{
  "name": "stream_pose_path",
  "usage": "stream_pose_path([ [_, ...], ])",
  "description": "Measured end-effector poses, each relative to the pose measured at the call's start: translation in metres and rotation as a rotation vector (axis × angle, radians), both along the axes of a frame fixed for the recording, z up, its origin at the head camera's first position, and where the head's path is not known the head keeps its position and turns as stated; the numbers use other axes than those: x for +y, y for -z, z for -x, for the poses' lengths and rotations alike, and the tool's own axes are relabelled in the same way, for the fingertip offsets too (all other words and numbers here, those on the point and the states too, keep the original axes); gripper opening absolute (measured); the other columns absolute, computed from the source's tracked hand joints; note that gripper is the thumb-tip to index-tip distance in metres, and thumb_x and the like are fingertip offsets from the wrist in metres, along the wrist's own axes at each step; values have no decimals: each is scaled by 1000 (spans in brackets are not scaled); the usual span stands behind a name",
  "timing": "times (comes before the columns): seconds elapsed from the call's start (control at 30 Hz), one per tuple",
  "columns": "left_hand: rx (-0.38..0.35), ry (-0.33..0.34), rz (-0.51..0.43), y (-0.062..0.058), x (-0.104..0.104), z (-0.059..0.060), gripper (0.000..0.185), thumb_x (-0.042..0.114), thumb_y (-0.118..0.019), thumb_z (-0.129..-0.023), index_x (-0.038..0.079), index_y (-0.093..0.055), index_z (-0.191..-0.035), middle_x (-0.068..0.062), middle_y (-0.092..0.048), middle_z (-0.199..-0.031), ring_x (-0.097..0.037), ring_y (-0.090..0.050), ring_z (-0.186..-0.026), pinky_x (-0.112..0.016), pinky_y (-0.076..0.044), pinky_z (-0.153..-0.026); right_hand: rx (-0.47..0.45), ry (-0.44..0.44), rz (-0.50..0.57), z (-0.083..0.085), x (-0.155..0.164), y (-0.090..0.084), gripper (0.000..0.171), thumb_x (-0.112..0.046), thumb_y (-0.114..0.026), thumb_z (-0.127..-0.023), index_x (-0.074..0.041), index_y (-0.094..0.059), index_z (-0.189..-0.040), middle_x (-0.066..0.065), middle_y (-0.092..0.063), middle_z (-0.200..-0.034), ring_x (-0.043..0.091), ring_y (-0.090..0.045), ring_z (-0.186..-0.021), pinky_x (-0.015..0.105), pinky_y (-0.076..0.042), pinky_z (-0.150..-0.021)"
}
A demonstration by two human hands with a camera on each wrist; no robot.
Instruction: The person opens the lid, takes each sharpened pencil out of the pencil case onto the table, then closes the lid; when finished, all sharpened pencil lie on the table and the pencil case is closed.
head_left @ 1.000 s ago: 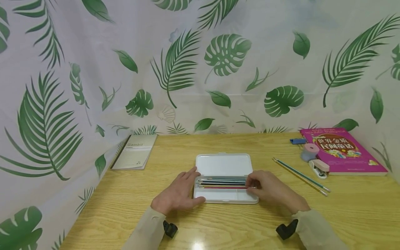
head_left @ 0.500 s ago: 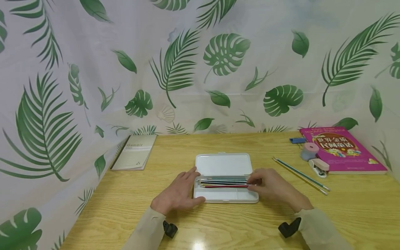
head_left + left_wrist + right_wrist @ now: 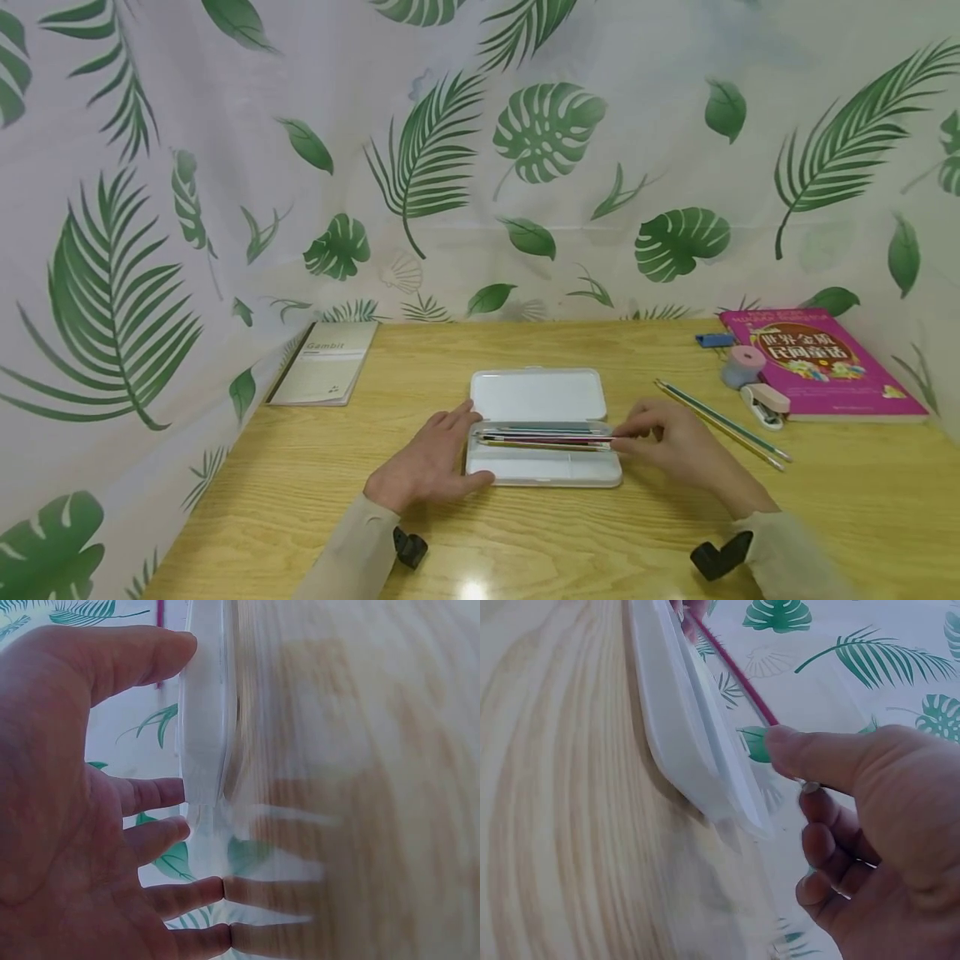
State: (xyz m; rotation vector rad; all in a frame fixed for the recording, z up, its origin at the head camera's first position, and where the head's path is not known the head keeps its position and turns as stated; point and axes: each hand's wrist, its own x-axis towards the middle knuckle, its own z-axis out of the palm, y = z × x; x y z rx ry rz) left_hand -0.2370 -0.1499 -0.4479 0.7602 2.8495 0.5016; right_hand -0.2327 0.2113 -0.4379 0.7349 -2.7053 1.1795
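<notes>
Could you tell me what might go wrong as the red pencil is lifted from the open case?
The right hand pinches only the end of the red pencil, so it could pivot or slip from that grip. The red pencil lies among other pencils, which may be dragged out too. The left hand merely touches the pencil case edge, so it might slide on the table.

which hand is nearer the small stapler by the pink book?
Right. The right hand pinches a red pencil at the white pencil case's right end, apart from the stapler. The left hand rests at the case's far left end.
</notes>
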Motion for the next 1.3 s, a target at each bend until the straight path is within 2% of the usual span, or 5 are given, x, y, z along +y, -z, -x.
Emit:
stream_pose_path([
  [0.37,-1,2,2,-4,0,2,84,58,-62,-91,12,-32,-155,-9,-17,-165,-36,-26,-146,-50,-34,-113,147,248,-20,-18,62,-7,4,-19,-78,-88,-17,-80,-91,-5,-64,-81,10,-46,-65,23,-39,-53],
  [0.63,3,-19,15,-6,0,1,86,59,-63,-89,12,-32,-155,-8,-19,-165,-35,-27,-145,-49,-33,-113,-24,467,-143,-33,112,6,28,-34,-75,-90,-8,-79,-99,4,-71,-89,5,-56,-70,23,-47,-56],
  [0.8,-12,-9,3,-4,0,0,86,58,-63,-90,11,-31,-155,-10,-18,-165,-37,-26,-145,-51,-33,-113,-89,492,-217,-37,124,14,32,-39,-73,-91,-8,-80,-96,10,-74,-95,15,-62,-79,25,-48,-60],
  [1.03,2,-19,-2,-1,0,0,86,58,-63,-89,12,-33,-154,-9,-20,-164,-35,-28,-144,-50,-33,-113,-84,483,-295,-37,127,17,31,-39,-74,-89,-8,-80,-93,4,-73,-86,14,-59,-71,32,-47,-60],
  [1.3,4,-17,-4,-2,0,-1,87,59,-63,-89,11,-33,-154,-10,-21,-164,-35,-29,-144,-50,-33,-113,-68,452,-367,-38,125,17,28,-34,-76,-88,-7,-80,-91,6,-74,-84,35,-68,-82,50,-52,-68],
])
